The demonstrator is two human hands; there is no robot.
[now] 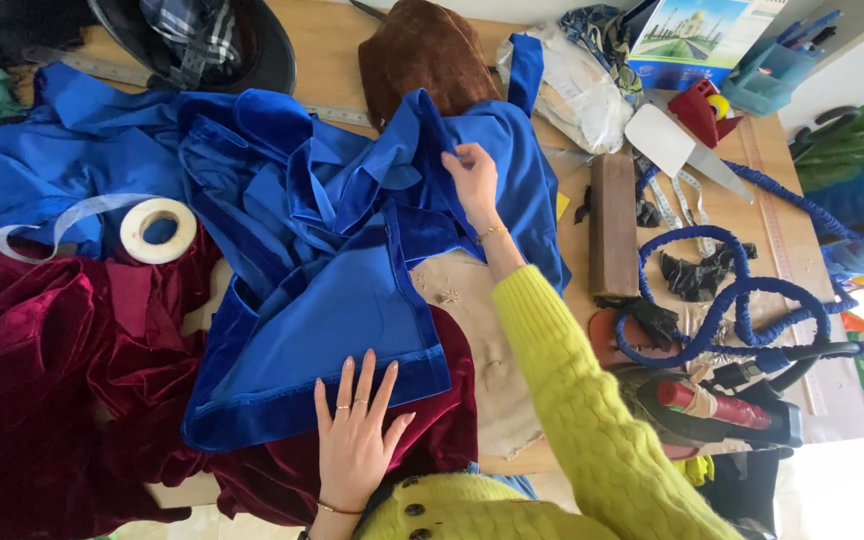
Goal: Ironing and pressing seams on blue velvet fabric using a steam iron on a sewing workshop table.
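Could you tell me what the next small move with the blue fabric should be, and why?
Probably draw the right hand outward to pull the blue velvet fabric taut. That hand pinches a raised fold near the far edge, while the left hand lies flat on the near hem, pinning it. The cloth between them is creased and bunched, so tension would likely smooth it.

L hand (355, 432) flat on hem of blue velvet cloth (337, 300), R hand (472, 180) pinching its upper fold; maroon velvet (42, 380) underneath, tape roll (158, 230) at left
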